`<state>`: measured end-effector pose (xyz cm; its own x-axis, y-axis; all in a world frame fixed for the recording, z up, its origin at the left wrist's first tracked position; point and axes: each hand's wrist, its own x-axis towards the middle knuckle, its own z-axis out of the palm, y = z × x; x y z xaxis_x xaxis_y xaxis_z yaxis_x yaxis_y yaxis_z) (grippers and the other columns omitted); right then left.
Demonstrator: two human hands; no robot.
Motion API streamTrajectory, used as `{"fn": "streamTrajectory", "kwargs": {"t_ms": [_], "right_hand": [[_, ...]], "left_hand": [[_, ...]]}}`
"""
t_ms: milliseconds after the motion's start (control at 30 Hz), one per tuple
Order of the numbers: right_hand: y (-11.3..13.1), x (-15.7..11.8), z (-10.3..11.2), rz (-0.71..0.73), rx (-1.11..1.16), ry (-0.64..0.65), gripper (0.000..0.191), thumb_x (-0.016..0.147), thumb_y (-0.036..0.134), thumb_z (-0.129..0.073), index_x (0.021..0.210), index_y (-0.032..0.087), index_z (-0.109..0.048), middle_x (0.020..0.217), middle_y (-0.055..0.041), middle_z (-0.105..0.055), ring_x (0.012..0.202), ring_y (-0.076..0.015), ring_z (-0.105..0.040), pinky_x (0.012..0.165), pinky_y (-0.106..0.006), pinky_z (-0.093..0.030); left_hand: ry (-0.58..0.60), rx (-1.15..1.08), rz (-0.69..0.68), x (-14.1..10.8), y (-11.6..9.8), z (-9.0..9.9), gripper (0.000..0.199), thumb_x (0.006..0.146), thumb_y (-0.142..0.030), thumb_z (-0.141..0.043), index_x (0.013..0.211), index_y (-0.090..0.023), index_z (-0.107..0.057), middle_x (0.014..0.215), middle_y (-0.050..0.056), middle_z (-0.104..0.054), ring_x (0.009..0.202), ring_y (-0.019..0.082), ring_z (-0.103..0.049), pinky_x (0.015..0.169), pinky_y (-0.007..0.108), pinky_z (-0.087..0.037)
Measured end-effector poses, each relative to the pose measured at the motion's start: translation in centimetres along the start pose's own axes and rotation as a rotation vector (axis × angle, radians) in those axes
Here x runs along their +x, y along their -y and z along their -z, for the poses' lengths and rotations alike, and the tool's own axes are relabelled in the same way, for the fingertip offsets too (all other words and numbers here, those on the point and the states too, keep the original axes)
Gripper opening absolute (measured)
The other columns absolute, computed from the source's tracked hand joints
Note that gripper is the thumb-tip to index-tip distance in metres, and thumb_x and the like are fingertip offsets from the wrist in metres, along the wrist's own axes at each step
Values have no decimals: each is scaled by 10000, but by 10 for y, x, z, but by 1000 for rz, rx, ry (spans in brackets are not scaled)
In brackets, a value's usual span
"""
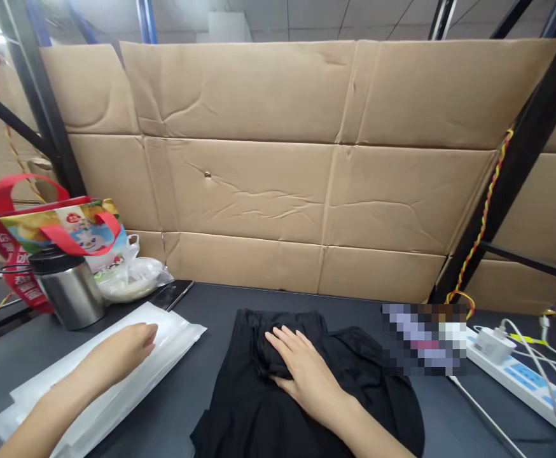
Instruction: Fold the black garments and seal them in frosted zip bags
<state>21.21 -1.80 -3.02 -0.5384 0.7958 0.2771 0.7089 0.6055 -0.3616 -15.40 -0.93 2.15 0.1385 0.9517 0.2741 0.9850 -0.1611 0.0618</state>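
Creased cardboard point(259, 191) stood upright behind a dark tabletop point(187, 375). On it, directly beneath the right fingers, lay a black cloth point(259, 407), spreading to both sides of them and bunched into a raised fold under their tips. The right hand point(309, 378) rested palm down, its fingers long, nearly straight and slightly parted, the thumb set apart; it pressed on the fabric and seemed to pinch none of it. Handling it well probably called for light, even pressure from the whole palm, with the fingertips easing the bunched fold flat rather than dragging it, since thin, soft fabric would likely ruck up again.

Well to the left of those fingers, the left hand point(132, 346) hung over white plastic packets point(175, 332), its fingers curled inward; whether they touched or gripped anything could not be told. Bringing it over to steady the cloth's loose edge would have helped. Beyond the left fingers were a phone point(179, 294) and a steel flask point(70, 292); far right of the right fingers, a power strip point(516, 370).
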Motion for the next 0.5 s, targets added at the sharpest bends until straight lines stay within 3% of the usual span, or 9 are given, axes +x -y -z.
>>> {"fn": "streamTrajectory", "kwargs": {"t_ms": [100,233,333,433,500], "right_hand": [[-5,1,-1,-15,157,-69,612,821,114,-533,1399,272,-413,1460,-19,-418,1372,-195,-321,1151,-435,-217],[-17,3,10,-217,563,-374,407,930,301,-431,1325,236,-508,1316,-45,-581,1260,-203,-490,1086,-401,-350],[-26,-1,27,-371,641,-545,505,967,435,-322,1357,150,-469,1305,-120,-580,1256,-242,-494,1046,-415,-397],[-29,-10,41,-381,606,-663,524,965,433,-326,1395,149,-421,1331,-122,-557,1291,-253,-450,1054,-422,-389],[-26,-18,45,-262,534,-650,496,945,328,-373,1420,189,-388,1368,-85,-527,1330,-237,-396,1086,-426,-348]], "left_hand": [[-19,-36,-35,3,-32,4,211,822,-309,-365,626,-229,-370,613,12,-529,572,194,-537,570,288,-358],[37,-252,-153,17,-108,2,234,909,-326,-298,726,-232,-410,690,9,-539,645,197,-539,613,290,-381],[131,-353,-249,24,-159,-14,218,912,-312,-333,748,-233,-453,693,0,-568,632,190,-555,600,281,-398],[231,-460,-335,28,-186,-36,185,884,-274,-397,728,-227,-484,699,-7,-597,637,181,-574,586,262,-409],[283,-535,-367,31,-190,-47,176,877,-254,-402,733,-220,-497,688,-12,-600,623,174,-579,562,249,-416]]}}
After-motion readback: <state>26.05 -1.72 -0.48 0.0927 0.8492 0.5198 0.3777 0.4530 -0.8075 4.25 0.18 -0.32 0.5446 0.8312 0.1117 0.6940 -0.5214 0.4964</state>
